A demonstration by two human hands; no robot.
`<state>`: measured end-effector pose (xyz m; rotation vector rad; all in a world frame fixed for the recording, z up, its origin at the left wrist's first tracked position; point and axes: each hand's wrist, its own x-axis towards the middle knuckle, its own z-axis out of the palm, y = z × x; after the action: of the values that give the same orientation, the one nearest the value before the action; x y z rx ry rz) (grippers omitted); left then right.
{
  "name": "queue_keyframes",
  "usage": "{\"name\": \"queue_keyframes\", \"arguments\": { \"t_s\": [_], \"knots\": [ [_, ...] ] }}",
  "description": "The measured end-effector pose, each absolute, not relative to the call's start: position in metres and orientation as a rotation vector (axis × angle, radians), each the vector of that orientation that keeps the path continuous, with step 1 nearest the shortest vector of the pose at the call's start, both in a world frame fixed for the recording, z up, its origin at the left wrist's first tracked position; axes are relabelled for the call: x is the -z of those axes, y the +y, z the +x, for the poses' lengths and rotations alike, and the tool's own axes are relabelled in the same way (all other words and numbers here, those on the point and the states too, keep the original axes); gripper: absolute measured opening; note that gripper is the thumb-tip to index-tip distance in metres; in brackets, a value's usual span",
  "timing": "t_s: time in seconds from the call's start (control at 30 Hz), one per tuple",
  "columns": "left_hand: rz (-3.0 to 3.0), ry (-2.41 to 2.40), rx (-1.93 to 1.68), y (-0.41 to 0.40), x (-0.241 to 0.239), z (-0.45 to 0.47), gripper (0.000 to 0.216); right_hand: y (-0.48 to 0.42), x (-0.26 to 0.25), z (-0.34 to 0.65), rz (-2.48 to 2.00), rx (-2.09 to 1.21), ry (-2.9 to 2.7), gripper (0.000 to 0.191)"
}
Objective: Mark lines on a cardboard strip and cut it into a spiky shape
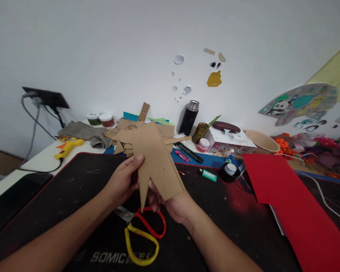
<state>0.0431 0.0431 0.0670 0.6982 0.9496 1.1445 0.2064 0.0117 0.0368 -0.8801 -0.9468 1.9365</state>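
Note:
Both hands hold up a brown piece of cardboard (155, 155) with a pointed notch cut into its lower edge. My left hand (129, 172) grips its left side, thumb on the front face. At the bottom, my right hand (170, 204) is closed around the lower edge, with most of its fingers behind the sheet. Under the cardboard, a pair of scissors (143, 232) with one red and one yellow handle lies on the black mat; the cardboard and hands hide part of them.
Cardboard scraps (120, 136) are heaped behind my hands. A yellow glue gun (69, 147) lies left, near a phone (19, 189). A black thermos (189, 118), a utility knife (189, 152) and a green lighter (208, 175) are beyond. Red sheets (289, 204) cover the right side.

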Motion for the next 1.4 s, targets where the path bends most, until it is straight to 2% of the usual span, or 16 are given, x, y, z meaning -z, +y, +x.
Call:
{"name": "queue_keyframes", "arguments": {
  "t_s": [0.2, 0.57, 0.8, 1.07, 1.4],
  "knots": [
    [0.721, 1.006, -1.241, 0.042, -0.064, 0.045, 0.071, 0.012, -0.035, 0.204, -0.880, -1.968, -0.710, 0.067],
    [0.783, 0.977, -1.262, 0.037, -0.059, 0.053, 0.067, 0.010, -0.030, 0.200, -0.779, -1.991, -0.638, 0.061],
    [0.734, 0.947, -1.276, 0.035, -0.063, 0.057, 0.066, 0.007, -0.035, 0.198, -0.610, -2.064, -0.678, 0.050],
    [0.663, 0.961, -1.266, 0.035, -0.064, 0.059, 0.070, 0.007, -0.025, 0.197, -0.604, -2.049, -0.695, 0.054],
    [0.691, 1.006, -1.261, 0.032, -0.064, 0.060, 0.074, 0.007, -0.032, 0.196, -0.619, -2.014, -0.675, 0.049]
  ]
}}
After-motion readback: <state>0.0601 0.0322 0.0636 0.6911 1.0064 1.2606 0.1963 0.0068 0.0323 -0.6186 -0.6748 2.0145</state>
